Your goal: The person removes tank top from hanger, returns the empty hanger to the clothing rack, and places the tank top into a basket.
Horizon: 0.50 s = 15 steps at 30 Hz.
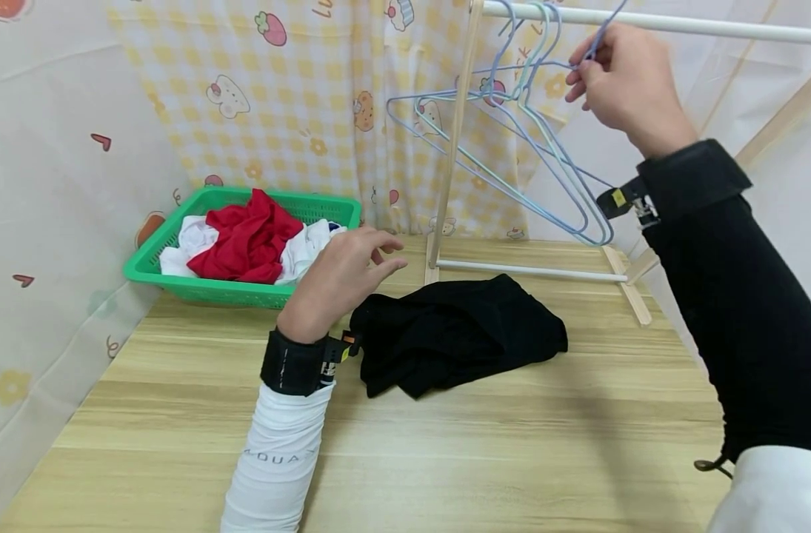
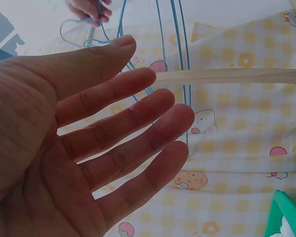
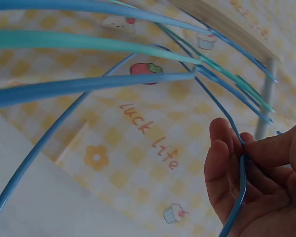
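Up at the rack's rod, my right hand [image 1: 628, 85] pinches a blue hanger [image 3: 242, 177] near its neck, between thumb and fingers. Beside it a mint-green hanger [image 3: 89, 43] and more blue ones hang close together from the rod. My left hand [image 1: 341, 277] is in the air with fingers apart and gently bent, holding nothing; its palm shows in the left wrist view. Below and right of it, a crumpled black garment [image 1: 458, 333] lies on the table, its exact kind unclear.
A green basket [image 1: 141, 272] at the back left holds a red cloth [image 1: 248, 237] and white cloths [image 1: 308, 248]. The rack has a white rod [image 1: 725, 29], a wooden post [image 1: 453, 141] and a low crossbar [image 1: 532, 271]. A checked curtain [image 1: 312, 89] hangs behind.
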Tool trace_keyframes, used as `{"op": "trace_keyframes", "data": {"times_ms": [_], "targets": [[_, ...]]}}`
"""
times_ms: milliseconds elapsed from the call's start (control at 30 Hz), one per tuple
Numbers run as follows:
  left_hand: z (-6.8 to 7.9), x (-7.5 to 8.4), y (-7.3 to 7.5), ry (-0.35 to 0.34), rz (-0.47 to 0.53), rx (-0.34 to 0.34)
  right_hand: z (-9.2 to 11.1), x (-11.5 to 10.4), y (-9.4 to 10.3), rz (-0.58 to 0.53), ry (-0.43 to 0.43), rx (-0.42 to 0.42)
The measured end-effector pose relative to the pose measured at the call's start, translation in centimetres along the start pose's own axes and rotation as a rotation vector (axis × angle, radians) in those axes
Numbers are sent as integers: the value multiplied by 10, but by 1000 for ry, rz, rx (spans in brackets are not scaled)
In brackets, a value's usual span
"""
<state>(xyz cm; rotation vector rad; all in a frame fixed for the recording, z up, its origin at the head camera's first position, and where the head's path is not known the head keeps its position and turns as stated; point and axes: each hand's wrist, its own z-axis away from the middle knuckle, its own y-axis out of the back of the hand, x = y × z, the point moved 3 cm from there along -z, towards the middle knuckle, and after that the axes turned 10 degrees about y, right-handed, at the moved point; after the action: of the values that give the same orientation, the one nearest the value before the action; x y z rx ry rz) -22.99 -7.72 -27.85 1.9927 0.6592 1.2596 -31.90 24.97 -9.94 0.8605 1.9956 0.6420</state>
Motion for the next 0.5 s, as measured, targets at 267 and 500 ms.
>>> {"op": "trace_keyframes", "data": {"times_ms": [267,500], "targets": [[-1,-3,0,5,4,-4,-21,0,-25,44,-4,-115],[-1,-5,3,2,3,2,-21,4,-38,175,-33,-198]]}}
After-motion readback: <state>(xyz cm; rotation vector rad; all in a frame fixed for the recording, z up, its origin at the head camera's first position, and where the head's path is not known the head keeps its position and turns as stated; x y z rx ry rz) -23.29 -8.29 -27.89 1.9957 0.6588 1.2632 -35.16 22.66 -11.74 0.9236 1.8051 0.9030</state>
